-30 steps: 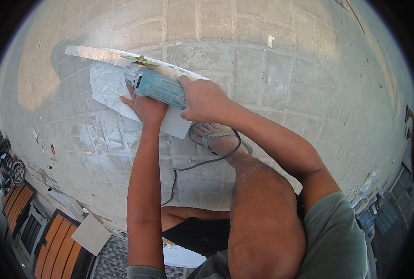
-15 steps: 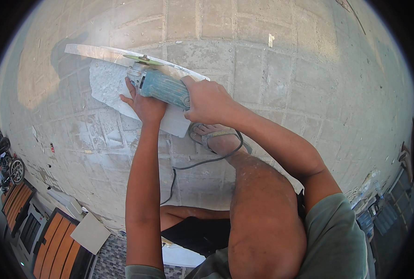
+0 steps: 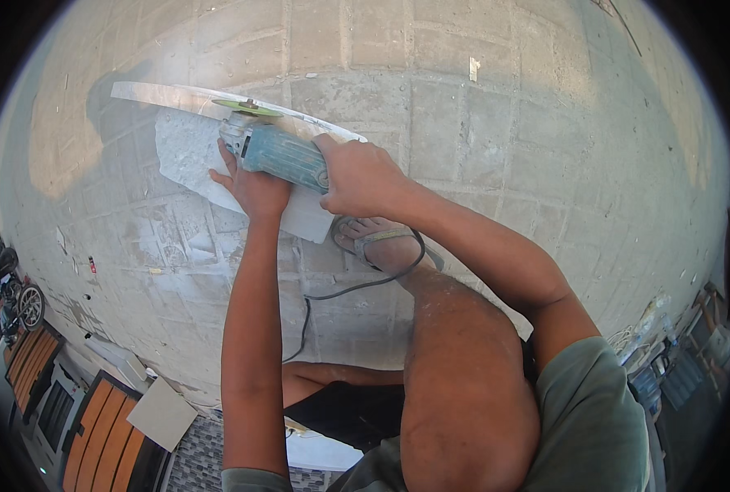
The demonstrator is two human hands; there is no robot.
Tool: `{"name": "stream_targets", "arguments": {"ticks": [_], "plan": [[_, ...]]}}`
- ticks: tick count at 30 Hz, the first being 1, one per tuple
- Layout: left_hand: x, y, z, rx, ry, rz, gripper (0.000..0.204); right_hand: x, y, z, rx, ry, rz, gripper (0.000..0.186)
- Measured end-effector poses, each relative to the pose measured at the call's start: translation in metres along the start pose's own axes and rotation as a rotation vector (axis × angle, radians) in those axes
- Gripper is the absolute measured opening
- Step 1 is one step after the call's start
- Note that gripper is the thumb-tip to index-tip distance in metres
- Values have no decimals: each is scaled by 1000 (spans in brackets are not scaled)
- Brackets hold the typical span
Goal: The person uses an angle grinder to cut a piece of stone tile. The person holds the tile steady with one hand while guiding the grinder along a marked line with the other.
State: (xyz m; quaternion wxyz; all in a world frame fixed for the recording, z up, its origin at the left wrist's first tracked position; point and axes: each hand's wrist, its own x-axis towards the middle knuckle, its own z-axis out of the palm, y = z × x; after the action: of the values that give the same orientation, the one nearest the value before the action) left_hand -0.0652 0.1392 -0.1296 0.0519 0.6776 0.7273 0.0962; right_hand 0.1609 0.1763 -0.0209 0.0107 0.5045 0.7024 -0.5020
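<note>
Blue-green angle grinder with a green cutting disc (image 3: 270,148) is sitting on top of a pale grey speckled stone tile (image 3: 193,152), out at the far-left of the paved concrete-block ground (image 3: 496,123). Its disc sits right at the tile's far edge, where a long thin bright strip (image 3: 168,97) runs left to right along that side. Right hand (image 3: 357,176) is wrapped tight round the rear of the grinder body, fingers closed over it. Left hand (image 3: 250,184) comes in from the near side, cupped against the underside of the body near the head (can't really see whether the fingers close round it or just press flat). A sandalled foot (image 3: 381,242) is planted on the tile's near-right corner, and the black power cord (image 3: 340,287) loops past it back toward the person.

Room-wise: loads of open paving far and to the right of the tile. Left side is more crowded, with orange slatted wooden panels (image 3: 94,435) and a loose square pale tile (image 3: 161,414) down at the near left, well apart from the grinder.
</note>
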Motion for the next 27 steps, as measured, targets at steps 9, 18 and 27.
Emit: {"name": "stream_targets", "arguments": {"ticks": [9, 18, 27], "plan": [[0, 4, -4, -15, 10, 29, 67, -5, 1, 1, -7, -3, 15, 61], [1, 5, -1, -4, 32, 32, 67, -5, 3, 2, -8, 14, 19, 62], [0, 3, -3, -10, 21, 38, 68, -2, 3, 1, -4, -22, 14, 56]]}}
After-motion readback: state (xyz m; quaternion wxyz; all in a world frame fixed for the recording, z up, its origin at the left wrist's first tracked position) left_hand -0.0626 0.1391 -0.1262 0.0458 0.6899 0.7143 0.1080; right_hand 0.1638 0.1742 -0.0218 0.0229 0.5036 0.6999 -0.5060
